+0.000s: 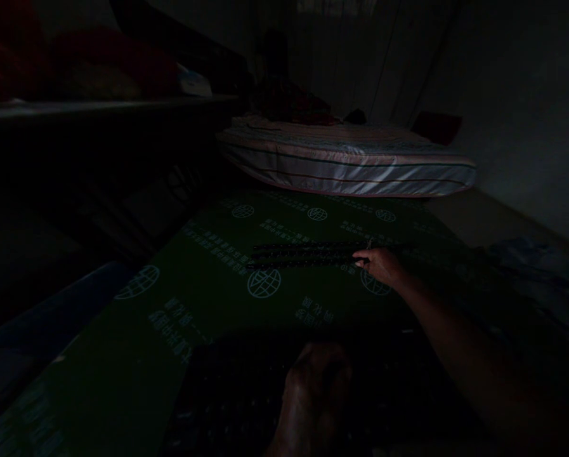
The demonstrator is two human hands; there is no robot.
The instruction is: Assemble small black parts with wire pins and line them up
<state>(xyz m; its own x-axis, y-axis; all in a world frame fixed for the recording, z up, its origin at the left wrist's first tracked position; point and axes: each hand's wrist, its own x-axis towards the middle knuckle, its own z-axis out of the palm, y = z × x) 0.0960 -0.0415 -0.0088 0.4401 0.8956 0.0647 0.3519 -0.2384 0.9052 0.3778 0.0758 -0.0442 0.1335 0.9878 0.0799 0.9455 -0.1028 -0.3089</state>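
Note:
The light is very dim. My right hand (378,263) reaches in from the right, its fingers closed at the right end of several thin black strips (303,255) with small pale specks. The strips lie side by side across a green printed surface (227,304). Close to me, my left hand (315,381) is curled, knuckles up, over a wide dark piece (231,393) with rows of faint light specks. Shadow hides its fingertips, and I cannot make out what they grip.
A thick striped mattress (351,165) stands beyond the green surface. On the left a dark shelf (98,109) holds red items, with a blue panel (65,304) below it. Crumpled bluish cloth (536,273) lies on the right, near a pale wall (517,127).

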